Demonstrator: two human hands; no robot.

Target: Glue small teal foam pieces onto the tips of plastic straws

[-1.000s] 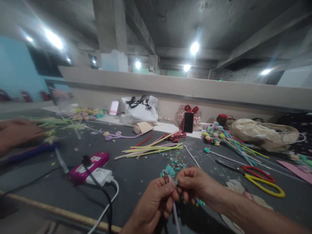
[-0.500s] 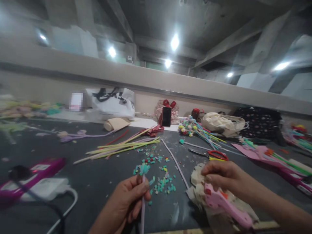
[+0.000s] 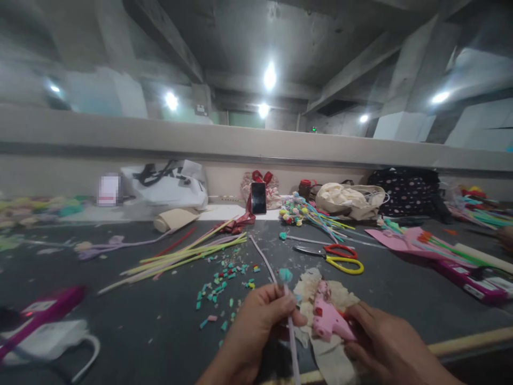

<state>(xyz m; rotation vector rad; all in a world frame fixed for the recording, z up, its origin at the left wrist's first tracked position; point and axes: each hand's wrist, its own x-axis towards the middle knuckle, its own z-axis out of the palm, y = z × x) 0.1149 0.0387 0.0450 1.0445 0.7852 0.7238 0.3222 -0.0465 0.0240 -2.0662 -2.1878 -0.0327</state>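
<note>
In my left hand a pale lilac pipe-cleaner stem is pinched between thumb and fingers. A small teal flower-like tuft tops the stem, just above my fingertips. My right hand closes round the handle of a pink glue gun. The gun lies over crumpled beige paper, its dark-smeared nozzle pointing away from me. Many small teal and coloured snippets are scattered on the dark table left of my left hand.
Scissors with red and yellow handles lie beyond the paper. Yellow and pale stems are at left centre, a bundle of small flowers farther back. A phone stands upright at the back. A magenta device and white cable are at left.
My left hand has moved right with the stem, closer to the glue gun. My right hand has shifted from the paper's far side to the gun's handle. The camera view has shifted.
</note>
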